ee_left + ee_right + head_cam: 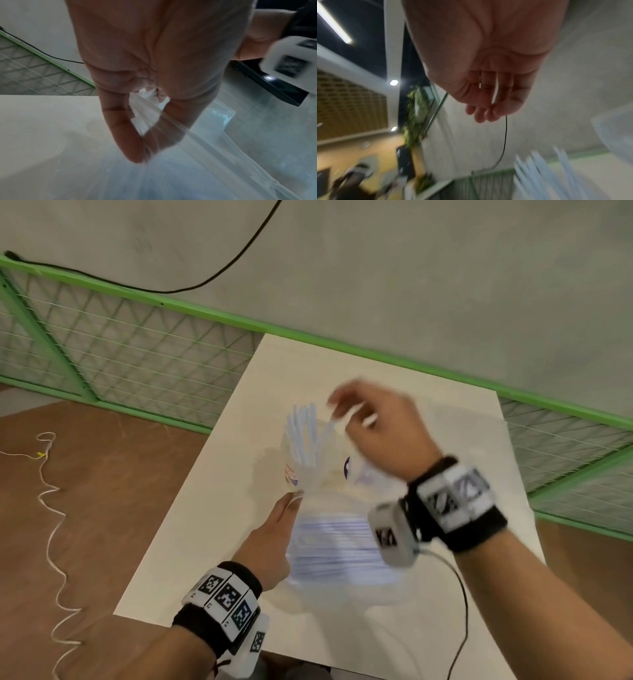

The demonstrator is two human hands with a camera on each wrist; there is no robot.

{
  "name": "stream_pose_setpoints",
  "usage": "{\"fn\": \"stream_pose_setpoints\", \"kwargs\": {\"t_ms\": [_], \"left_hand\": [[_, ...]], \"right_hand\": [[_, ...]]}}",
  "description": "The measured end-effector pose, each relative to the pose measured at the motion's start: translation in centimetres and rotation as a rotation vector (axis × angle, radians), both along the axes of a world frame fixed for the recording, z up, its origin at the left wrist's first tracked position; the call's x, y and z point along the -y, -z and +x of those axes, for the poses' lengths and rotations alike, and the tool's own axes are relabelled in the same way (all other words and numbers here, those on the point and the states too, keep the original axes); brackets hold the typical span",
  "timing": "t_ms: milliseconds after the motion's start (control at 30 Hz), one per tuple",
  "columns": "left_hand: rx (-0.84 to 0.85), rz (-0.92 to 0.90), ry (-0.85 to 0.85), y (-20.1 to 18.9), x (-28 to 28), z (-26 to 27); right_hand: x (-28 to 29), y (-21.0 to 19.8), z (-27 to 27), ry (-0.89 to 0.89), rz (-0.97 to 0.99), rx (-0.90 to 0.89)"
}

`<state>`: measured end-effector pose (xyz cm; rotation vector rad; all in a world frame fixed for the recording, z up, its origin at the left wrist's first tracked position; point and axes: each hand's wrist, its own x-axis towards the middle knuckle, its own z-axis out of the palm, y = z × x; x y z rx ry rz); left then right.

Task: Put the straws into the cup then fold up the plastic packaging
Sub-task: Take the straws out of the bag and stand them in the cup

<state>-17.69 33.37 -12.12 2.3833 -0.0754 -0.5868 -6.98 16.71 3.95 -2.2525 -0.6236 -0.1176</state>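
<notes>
A clear plastic cup (310,463) stands on the pale table (191,529). A bunch of pale blue straws (303,436) stands up in the cup, leaning out like a fan. In the right wrist view the straw tops (544,174) show blurry at the bottom.

Just in front of the cup lies the clear plastic packaging (339,556). More straws (337,542) lie flat inside it.

The left hand (270,546) is at the left edge of the packaging. In the left wrist view the left hand (154,70) has its thumb and fingers pinching a bunched bit of the plastic (147,108).

The right hand (376,429) hangs in the air above the cup. It is blurry. In the right wrist view the fingers (488,102) are close together and loosely bent, and they hold nothing.

A black cable (219,268) hangs over the green fence (120,344) behind the table.
</notes>
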Motion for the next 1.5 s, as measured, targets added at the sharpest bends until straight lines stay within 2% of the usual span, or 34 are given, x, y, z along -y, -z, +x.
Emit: {"fn": "stream_pose_setpoints", "kwargs": {"t_ms": [100,200,333,567,867,1233,1400,1500], "left_hand": [[0.010,-0.024,0.014,0.0,0.4,0.1],[0.036,-0.090,0.046,0.1,0.8,0.0],[0.037,-0.102,0.037,0.2,1.0,-0.2],[0.056,-0.102,0.025,1.2,0.6,-1.1],[0.066,-0.122,0.009,0.9,0.3,-1.8],[0.077,-0.083,0.013,0.7,0.3,-2.0],[0.056,-0.024,0.017,0.5,0.3,-2.0],[0.051,-0.027,0.018,0.5,0.2,-1.8]], "right_hand": [[-0.1,5.6,-5.2,-0.190,-0.325,-0.156],[0.2,12.0,-8.7,-0.244,-0.707,-0.277],[0.9,17.3,-11.1,-0.236,-0.892,-0.243],[0.5,19.8,-12.8,-0.113,-0.977,-0.132],[0.5,20.7,-13.1,-0.085,-1.007,-0.079],[0.6,20.9,-12.9,-0.116,-1.112,-0.177],[1.3,19.7,-12.2,-0.143,-1.028,-0.164],[2.1,19.2,-12.0,-0.089,-0.882,-0.185]]}}
